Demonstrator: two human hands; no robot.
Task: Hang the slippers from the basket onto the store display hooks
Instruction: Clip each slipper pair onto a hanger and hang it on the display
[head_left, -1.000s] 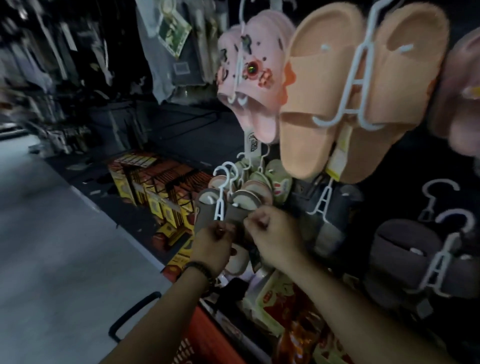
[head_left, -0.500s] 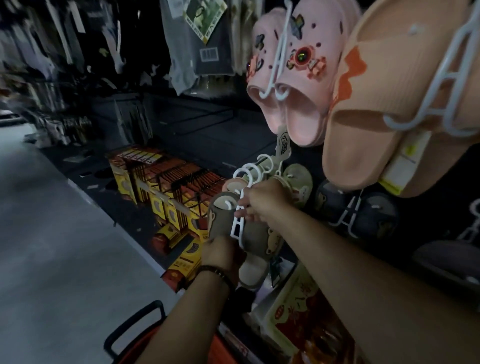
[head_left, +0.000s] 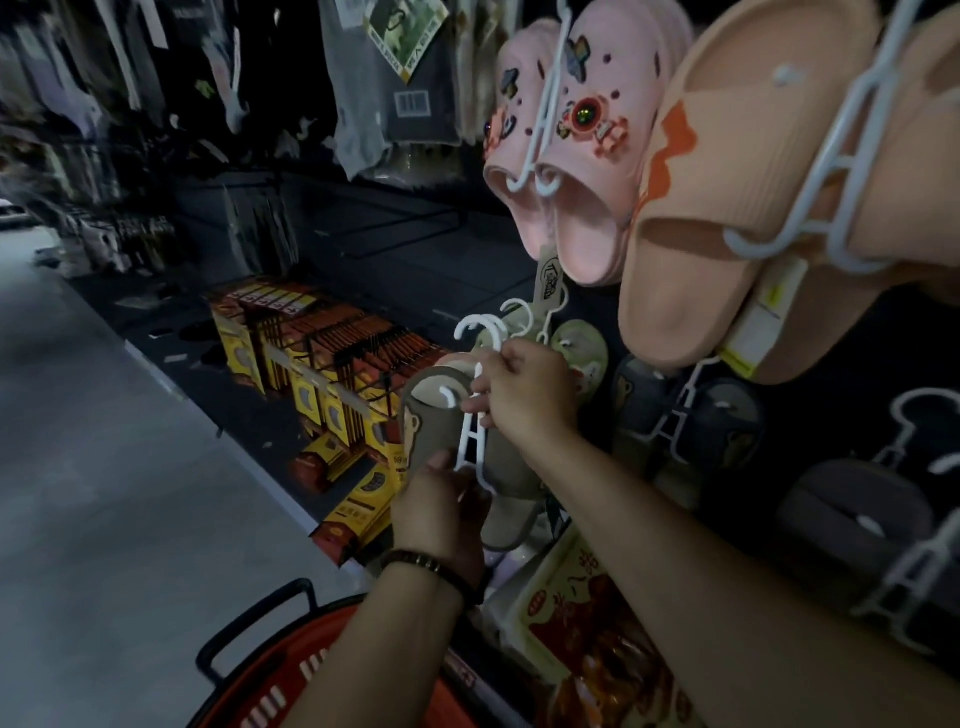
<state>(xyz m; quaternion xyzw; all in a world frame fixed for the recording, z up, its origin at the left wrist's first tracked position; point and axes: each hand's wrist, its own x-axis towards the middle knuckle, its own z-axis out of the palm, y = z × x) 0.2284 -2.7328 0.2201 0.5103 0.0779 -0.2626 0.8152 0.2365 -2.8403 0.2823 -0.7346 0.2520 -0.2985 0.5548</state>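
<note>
A pair of grey-brown slippers (head_left: 431, 421) on a white plastic hanger (head_left: 470, 441) is held up in front of the lower display row. My left hand (head_left: 441, 514) grips the slippers' lower end from below. My right hand (head_left: 524, 397) pinches the hanger's upper stem, just under its white hook (head_left: 475, 327). Whether the hook rests on a display peg is hidden by other hangers. Green slippers (head_left: 582, 348) hang right behind my right hand. The orange basket (head_left: 322, 670) with a black handle sits at the bottom, under my left forearm.
Pink clogs (head_left: 576, 156) and peach slides (head_left: 717, 218) hang close above. Dark grey slippers (head_left: 722, 426) and brown ones (head_left: 852, 525) hang at the right. Yellow-orange boxes (head_left: 322, 374) line a low shelf at the left, beside the grey aisle floor (head_left: 93, 467). Packaged goods (head_left: 587, 608) lie below.
Both hands have lifted the grey-brown slippers up toward the lower hook row. My right hand slid from the slippers' body to the hanger stem. The view has moved closer to the display.
</note>
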